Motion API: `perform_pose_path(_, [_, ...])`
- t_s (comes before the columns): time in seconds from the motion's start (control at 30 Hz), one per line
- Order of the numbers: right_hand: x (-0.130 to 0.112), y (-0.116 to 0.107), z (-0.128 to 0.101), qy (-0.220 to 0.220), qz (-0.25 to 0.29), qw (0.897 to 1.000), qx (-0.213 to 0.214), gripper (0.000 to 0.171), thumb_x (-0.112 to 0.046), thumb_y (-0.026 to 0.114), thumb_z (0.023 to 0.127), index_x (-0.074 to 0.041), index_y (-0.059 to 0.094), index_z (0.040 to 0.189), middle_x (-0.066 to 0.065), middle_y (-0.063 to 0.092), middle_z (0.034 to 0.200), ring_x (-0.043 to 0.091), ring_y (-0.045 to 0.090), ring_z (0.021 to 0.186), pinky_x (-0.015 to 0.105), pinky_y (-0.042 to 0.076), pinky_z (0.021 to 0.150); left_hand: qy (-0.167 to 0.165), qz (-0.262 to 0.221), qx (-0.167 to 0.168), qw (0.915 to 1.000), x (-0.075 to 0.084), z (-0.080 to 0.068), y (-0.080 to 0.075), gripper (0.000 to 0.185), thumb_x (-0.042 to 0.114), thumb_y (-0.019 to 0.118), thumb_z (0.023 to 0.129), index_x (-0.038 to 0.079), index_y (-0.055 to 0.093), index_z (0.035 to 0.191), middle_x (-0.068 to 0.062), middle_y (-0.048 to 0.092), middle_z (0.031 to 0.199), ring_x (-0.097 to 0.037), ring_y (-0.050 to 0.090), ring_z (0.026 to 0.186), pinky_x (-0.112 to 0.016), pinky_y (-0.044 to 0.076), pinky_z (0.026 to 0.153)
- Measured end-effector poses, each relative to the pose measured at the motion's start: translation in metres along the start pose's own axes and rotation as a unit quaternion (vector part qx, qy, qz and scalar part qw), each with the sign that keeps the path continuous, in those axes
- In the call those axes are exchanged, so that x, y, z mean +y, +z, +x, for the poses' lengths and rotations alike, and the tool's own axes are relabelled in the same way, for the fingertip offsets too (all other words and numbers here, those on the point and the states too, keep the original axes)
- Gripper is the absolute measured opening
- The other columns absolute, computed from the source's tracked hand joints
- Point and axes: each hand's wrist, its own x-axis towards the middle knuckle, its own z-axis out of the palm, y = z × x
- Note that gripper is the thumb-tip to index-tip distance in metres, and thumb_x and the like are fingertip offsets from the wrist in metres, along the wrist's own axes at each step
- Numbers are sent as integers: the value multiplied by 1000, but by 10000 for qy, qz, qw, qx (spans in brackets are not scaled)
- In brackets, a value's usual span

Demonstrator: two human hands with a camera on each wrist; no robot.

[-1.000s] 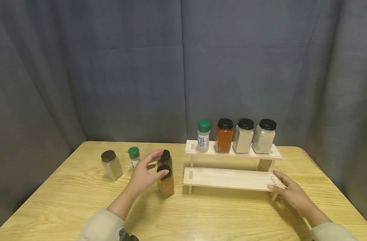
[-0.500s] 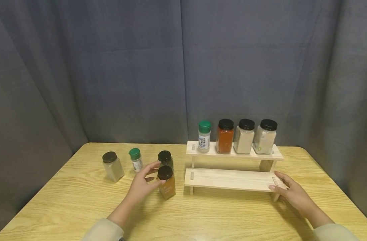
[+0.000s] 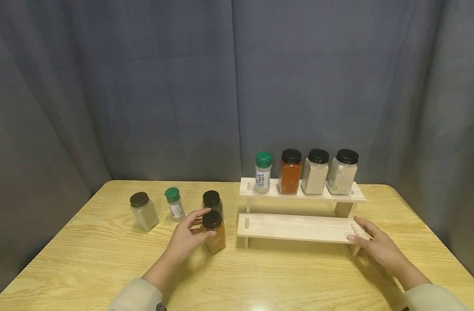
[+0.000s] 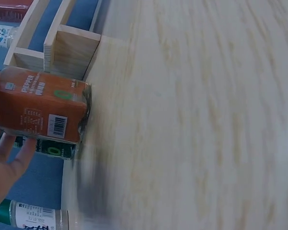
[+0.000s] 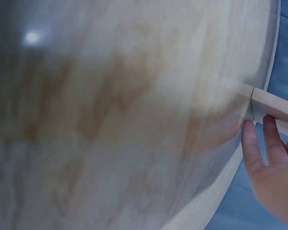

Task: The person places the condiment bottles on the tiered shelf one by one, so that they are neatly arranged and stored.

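You had your left hand (image 3: 185, 238) curled around the upper part of the orange pepper jar (image 3: 216, 242), which stood on the table (image 3: 260, 276). It looked stiff, smooth and fairly light, perhaps slippery and breakable; its flat sides below the lid (image 3: 212, 219) seemed the surest hold. Your right hand (image 3: 381, 250) gripped the right end of the lower shelf (image 3: 295, 226). Just behind your jar, a dark jar (image 3: 218, 207) left little finger room. The green-capped shaker (image 3: 176, 209) and pale jar (image 3: 145, 216) stood leftward; four containers (image 3: 315, 177) lined the upper shelf (image 3: 249, 187).

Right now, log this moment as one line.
left hand: holds orange pepper jar | right hand: grips lower shelf, right end | upper shelf: four jars upright
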Motion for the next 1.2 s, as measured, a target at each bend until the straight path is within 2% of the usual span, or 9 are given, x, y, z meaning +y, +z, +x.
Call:
perform_pose_path(0.17, [0,0,1,-6,26,10000,-14,73,-26,53,86,7,10,134,36,9,132,51,24,114,52,36,85,-135,-272,-13,9995,1,-3,-1,52,4,72,68,8,51,116,-7,53,105,-23,49,99,-35,45,81])
perform_pose_path(0.33, [1,2,0,-33,35,10000,-14,72,-27,53,86,7,10,134,36,9,132,51,24,114,51,37,85,-147,-428,-7,9990,1,-6,0,54,3,72,67,5,51,116,-8,52,105,-25,48,99,-37,45,80])
perform_pose_path(0.5, [2,3,0,-58,130,9999,49,71,-25,53,86,8,10,133,36,10,132,48,31,111,46,41,82,-147,-365,-122,9992,-3,-4,2,56,2,73,66,7,50,117,-8,50,109,-25,47,98,-36,45,80])
perform_pose_path(0.73, [0,2,0,-35,89,9999,93,72,-26,53,86,8,11,133,36,9,132,49,29,112,48,40,83,-184,-223,-323,9991,-6,1,6,64,1,74,65,10,43,120,-6,44,113,-24,44,98,-34,44,81])
perform_pose_path(0.9, [-1,1,0,-43,143,9998,122,72,-25,54,86,7,11,134,35,11,132,48,31,111,44,42,81,-112,-278,-403,9987,-6,1,6,64,0,73,66,10,41,121,-7,42,115,-26,43,98,-35,45,79])
perform_pose_path(1.2, [0,2,1,38,198,9997,123,73,-26,54,85,6,11,134,35,13,132,47,33,111,44,43,81,-112,-255,-378,9989,-7,0,5,66,1,73,66,14,43,122,-5,45,113,-23,45,98,-33,45,79])
